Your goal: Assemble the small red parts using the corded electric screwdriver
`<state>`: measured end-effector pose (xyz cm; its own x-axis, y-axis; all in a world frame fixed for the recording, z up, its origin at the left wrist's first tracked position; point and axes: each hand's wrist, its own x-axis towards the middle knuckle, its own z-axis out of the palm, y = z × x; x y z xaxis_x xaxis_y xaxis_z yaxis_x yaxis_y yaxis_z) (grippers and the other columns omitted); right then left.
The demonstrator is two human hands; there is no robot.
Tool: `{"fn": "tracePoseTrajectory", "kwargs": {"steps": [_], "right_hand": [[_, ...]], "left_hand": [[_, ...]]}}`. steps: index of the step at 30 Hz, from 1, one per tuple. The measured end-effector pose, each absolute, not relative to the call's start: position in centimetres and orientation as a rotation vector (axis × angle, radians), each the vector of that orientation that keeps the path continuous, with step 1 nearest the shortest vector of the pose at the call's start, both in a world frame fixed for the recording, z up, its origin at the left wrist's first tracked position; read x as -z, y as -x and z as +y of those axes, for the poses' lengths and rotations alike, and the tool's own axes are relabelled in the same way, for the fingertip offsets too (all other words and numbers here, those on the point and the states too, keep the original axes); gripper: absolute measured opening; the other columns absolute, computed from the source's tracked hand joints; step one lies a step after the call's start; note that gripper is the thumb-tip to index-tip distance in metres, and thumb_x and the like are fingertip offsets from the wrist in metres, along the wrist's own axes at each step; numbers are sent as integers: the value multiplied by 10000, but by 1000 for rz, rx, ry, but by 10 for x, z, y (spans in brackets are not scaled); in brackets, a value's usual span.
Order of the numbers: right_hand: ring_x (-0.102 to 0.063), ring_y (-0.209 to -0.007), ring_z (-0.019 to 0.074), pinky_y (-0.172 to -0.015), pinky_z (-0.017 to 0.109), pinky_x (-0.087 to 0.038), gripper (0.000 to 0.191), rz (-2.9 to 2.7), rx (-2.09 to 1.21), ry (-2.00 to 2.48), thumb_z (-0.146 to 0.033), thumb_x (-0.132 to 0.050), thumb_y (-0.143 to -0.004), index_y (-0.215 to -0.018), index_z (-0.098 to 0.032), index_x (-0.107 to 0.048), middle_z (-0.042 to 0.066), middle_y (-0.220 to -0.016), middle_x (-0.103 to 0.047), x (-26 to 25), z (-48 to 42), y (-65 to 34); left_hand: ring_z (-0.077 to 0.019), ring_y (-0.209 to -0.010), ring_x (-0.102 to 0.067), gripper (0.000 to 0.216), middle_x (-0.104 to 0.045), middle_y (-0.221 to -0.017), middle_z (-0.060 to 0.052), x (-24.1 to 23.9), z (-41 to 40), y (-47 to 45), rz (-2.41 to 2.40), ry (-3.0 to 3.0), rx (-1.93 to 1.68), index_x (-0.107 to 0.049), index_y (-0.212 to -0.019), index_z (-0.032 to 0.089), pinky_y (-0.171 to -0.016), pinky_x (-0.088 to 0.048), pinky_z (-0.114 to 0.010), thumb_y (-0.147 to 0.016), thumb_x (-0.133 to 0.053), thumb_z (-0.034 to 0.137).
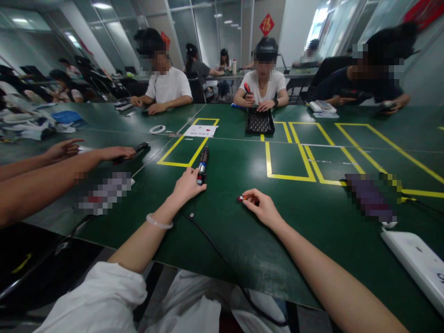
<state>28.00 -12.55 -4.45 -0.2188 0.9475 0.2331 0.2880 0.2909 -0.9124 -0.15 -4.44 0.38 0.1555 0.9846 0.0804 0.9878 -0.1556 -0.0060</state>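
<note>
My left hand (189, 184) has its fingers around the near end of a dark cylindrical tool (202, 166) with a blue-and-silver band, which looks like an electric screwdriver. Its narrow end points away from me over the green table (225, 240). To the right, my right hand (261, 206) pinches a small red-and-orange piece (240, 199) between thumb and fingers, just above or on the tabletop; its kind is too small to make out. A black cable (211, 243) runs from beside my left wrist toward the table's front edge.
Yellow tape outlines (291, 177) mark the table. Across from me a person works over a black tray (260, 122). A co-worker's hand (120, 152) rests on a dark tool at left. At right are a blurred-out dark object (369, 199) and a white box (412, 259).
</note>
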Motion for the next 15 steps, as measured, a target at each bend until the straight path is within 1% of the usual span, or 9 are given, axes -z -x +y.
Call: {"fn": "tracePoseTrajectory", "kwargs": {"steps": [2, 7, 10, 15], "right_hand": [[-550, -660, 134, -625, 260, -436, 170, -1705, -945, 1137, -264, -605, -854, -1001, -183, -638, 9, -770, -628, 44, -126, -281], [-579, -726, 143, -658, 268, -449, 123, -1716, -787, 1143, -237, -609, -849, -956, -192, -651, 31, -882, -626, 42, -124, -284], [-566, -701, 142, -643, 268, -440, 106, -1715, -724, 1200, -215, -604, -842, -935, -183, -643, 28, -852, -615, 43, -122, -285], [-571, -718, 154, -658, 277, -441, 98, -1764, -664, 1233, -181, -592, -822, -916, -192, -618, 25, -847, -612, 44, -123, -285]], "left_hand": [[-268, -1010, -566, 620, -483, -1189, -123, -6, -59, -23, -1959, 2393, 82, -452, -1304, 190, -776, -497, -340, -792, -553, 526], [-262, -1006, -552, 538, -492, -1138, -119, -13, -93, -76, -1826, 2496, 68, -460, -1246, 179, -764, -494, -335, -808, -557, 477], [-263, -993, -559, 530, -499, -1122, -116, -13, -106, -93, -1734, 2577, 94, -456, -1244, 176, -779, -498, -350, -806, -572, 451], [-278, -988, -564, 518, -509, -1113, -135, -9, -113, -101, -1648, 2676, 146, -451, -1252, 178, -775, -501, -380, -815, -562, 433]]}}
